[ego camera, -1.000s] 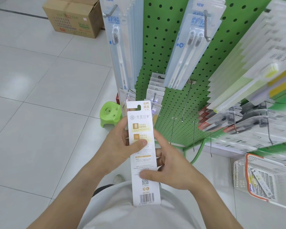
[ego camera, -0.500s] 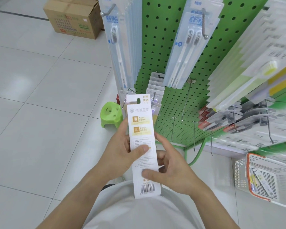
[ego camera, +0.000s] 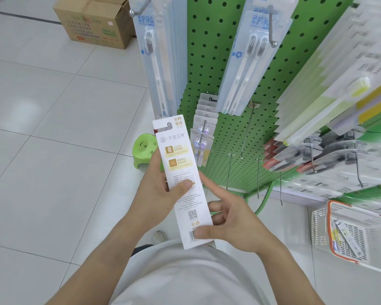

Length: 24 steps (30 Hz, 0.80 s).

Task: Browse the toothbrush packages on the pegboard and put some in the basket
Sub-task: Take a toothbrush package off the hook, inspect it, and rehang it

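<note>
While both hands pinch it, toothbrush package upright; left hand mid-card, right hand barcode end

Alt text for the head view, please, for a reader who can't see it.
Both hands, left and right, hold a white toothbrush package back side up, in front of a green pegboard hung with more packages. A basket with a package inside sits at lower right; a green stool stands on the tiled floor.
</note>
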{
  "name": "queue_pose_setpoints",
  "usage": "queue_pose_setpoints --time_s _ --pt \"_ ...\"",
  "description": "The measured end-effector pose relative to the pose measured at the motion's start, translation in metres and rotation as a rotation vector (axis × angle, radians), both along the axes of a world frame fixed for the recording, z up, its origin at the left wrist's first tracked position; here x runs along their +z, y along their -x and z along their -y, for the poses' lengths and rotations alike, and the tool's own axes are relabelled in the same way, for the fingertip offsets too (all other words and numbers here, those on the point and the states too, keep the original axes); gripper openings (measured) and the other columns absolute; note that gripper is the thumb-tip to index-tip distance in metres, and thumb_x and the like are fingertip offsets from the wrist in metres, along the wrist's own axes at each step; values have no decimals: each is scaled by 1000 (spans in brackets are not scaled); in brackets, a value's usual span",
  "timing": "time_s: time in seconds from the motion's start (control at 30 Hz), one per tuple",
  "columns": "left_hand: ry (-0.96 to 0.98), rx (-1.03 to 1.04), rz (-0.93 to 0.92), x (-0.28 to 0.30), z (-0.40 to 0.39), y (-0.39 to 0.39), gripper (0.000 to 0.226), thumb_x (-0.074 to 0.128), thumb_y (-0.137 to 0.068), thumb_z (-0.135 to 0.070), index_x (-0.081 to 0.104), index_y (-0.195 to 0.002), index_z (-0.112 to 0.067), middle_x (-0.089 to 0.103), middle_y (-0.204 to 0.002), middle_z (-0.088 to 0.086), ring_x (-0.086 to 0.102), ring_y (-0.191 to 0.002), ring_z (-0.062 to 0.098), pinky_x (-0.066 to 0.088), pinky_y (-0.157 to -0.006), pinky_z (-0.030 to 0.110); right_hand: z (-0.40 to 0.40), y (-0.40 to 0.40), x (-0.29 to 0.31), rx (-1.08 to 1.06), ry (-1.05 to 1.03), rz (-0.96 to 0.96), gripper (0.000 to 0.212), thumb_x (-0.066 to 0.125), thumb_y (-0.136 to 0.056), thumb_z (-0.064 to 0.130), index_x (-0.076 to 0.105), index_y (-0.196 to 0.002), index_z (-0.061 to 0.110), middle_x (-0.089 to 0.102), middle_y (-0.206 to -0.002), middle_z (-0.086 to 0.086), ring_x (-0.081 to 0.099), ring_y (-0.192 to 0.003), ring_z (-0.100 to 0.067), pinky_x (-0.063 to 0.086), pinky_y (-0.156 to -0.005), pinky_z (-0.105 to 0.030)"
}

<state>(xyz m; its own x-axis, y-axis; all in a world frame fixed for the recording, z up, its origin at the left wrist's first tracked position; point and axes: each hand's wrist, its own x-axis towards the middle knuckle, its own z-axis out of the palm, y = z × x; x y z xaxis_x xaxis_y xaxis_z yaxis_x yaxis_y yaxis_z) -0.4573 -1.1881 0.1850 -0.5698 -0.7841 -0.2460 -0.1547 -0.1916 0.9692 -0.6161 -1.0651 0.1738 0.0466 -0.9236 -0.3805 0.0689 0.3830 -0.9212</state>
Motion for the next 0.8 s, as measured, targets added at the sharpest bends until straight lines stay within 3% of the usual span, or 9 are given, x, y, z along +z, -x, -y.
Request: queue_pose_setpoints --time_s 0.13,0.23,0.33,0.43,0.57,0.7,0.8 --pt "30 27 53 5 -2 3 74 79 -82 -3 40 -135 -37 76 -103 -15 75 -88 11 58 -65 22 -1 -2 -3 -117 31 22 84 80 -85 12 42 -143 58 78 -106 -12 57 -86 -27 53 -80 -46" --pt "5 -8 73 8 0 4 78 84 -76 -2 41 -129 -40 76 -101 -17 76 -82 12 57 -55 23 0 0 -1 -170 56 -17 74 79 -85 20 47 -141 57 78 -99 -14 55 -84 -24 48 -79 -45" --pt "-3 -24 85 10 1 3 77 85 -75 -1 42 -129 -37 77 -99 -11 77 -78 17 57 -51 27 -1 -1 5 -128 57 -138 86 86 -80 13 43 -140 57 79 -96 -8 71 -78 -30 58 -78 -46" --pt "39 -14 120 6 -2 4 73 84 -78 -6 43 -131 -35 77 -102 -12 76 -83 12 57 -59 23 0 -10 7 -150 42 -345 71 87 -75 19 43 -119 52 78 -93 5 72 -82 -21 59 -81 -46" --pt "63 -24 153 1 -8 7 52 76 -86 -30 45 -128 -32 72 -111 -11 73 -89 9 60 -74 27 1 -24 -5 -267 138 -534 36 76 -85 15 44 -97 29 68 -90 9 66 -87 -11 54 -77 -35" --pt "99 -127 199 4 -12 10 64 57 -79 -64 46 -129 -25 67 -100 -16 70 -95 6 57 -81 23 1 -33 -13 -254 288 -677 33 67 -79 0 45 -89 23 54 -96 15 60 -92 -11 54 -82 -35" --pt "94 -189 238 -4 -13 7 53 40 -98 -62 57 -124 -19 72 -105 -2 70 -98 15 58 -92 41 1 -37 -12 -224 290 -693 36 63 -71 -1 45 -88 25 52 -105 17 58 -100 -10 53 -84 -38"
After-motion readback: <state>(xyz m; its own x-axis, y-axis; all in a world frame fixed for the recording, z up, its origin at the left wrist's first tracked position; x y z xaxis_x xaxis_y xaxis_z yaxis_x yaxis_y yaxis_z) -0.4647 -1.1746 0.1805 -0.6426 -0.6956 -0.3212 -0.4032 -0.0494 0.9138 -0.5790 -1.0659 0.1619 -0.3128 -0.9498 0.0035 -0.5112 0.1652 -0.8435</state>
